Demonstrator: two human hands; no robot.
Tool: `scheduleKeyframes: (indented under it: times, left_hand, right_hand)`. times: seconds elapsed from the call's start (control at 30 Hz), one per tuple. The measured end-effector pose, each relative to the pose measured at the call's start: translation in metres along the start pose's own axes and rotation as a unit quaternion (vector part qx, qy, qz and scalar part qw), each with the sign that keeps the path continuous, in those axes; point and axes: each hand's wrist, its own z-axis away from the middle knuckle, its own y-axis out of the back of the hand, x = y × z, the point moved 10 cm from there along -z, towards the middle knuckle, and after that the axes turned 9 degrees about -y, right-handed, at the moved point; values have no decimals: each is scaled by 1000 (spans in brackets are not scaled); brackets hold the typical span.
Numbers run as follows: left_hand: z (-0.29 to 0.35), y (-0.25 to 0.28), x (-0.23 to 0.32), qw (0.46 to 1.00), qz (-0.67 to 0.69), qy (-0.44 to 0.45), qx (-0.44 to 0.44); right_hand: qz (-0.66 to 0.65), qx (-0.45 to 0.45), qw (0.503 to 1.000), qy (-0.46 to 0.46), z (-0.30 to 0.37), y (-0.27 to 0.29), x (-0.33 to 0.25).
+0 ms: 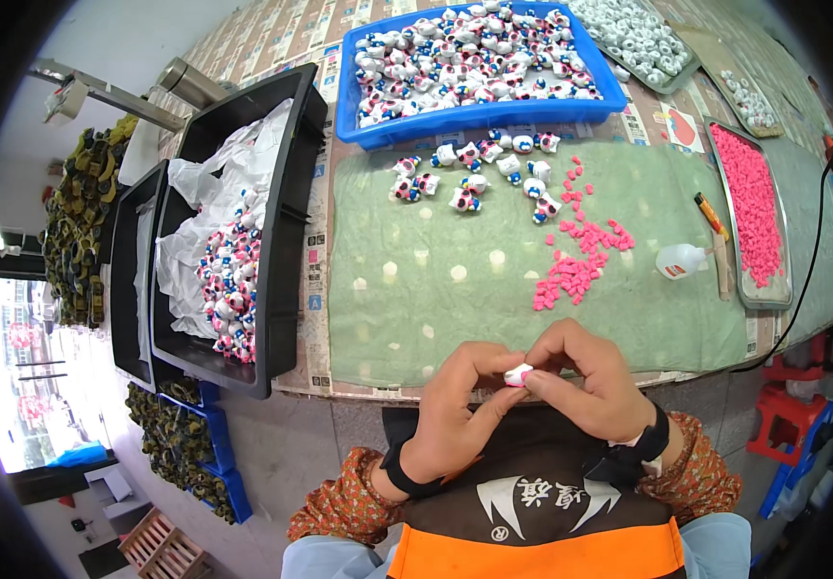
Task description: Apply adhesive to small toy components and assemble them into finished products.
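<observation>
My left hand [464, 400] and my right hand [585, 376] meet at the near edge of the table. Thumbs and fingers of both pinch a small white figurine [517, 374] with some pink at its lower side. Fingertips hide much of it. Ahead lies a green cloth [407, 318] bearing a scatter of small pink pieces [571, 275]. Beyond these, several white figurines [466, 199] with blue and pink parts lie loosely grouped. A white squeeze bottle [679, 261] rests on the cloth's right side, close to a wooden stick [722, 265] and an orange-and-black tool [710, 214].
A blue tub [479, 128] full of figurines stands at the back. On the left, a black bin [286, 241] holds paper and more figurines. A metal tray [768, 303] of pink pieces lies right, beside a dark cable [807, 280]. Red stools [783, 425] stand below.
</observation>
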Motion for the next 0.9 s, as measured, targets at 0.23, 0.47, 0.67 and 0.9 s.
scheduleKeyframes:
  times: [0.23, 0.47, 0.67, 0.9]
  left_hand:
    - [0, 15, 2, 992, -114, -46, 0]
    - [-20, 76, 10, 949, -310, -43, 31]
    - [-23, 115, 1, 914, -405, -5, 25]
    - [-72, 104, 32, 910, -409, -47, -47]
  right_hand:
    - [30, 46, 998, 18, -11, -7, -1]
    - [138, 85, 987, 16, -41, 27, -15]
    - [372, 235, 889, 129, -91, 78, -60]
    - [390, 233, 890, 20, -163, 128, -18]
